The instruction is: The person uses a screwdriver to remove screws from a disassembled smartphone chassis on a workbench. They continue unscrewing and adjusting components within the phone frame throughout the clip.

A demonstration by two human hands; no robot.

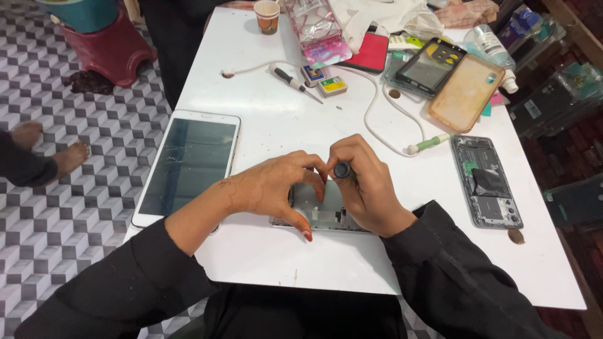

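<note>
Both hands meet over a small opened phone frame (323,213) that lies flat on the white table (264,119), close to the near edge and right in front of the person. Its long axis runs left to right across the table, so it sits crosswise under the two hands, not pointing away from them. The right hand (367,188) is closed around a dark-handled screwdriver (343,169), held nearly upright with the butt of the handle facing up and the tip going down toward the upper middle of the frame; the tip itself is hidden behind the fingers. The left hand (273,188) holds no tool: its fingers are curved and spread over the left part of the frame, thumb stretched along the near edge, fingertips coming in against the screwdriver from the left. Whether it presses the frame down or only rests on it I cannot tell. So the frame is directly beneath both hands, with the right one over its middle. A white tablet (188,164) lies just to the left, an open phone body (487,182) off to the right, and a second screwdriver (294,81) lies farther back.
</note>
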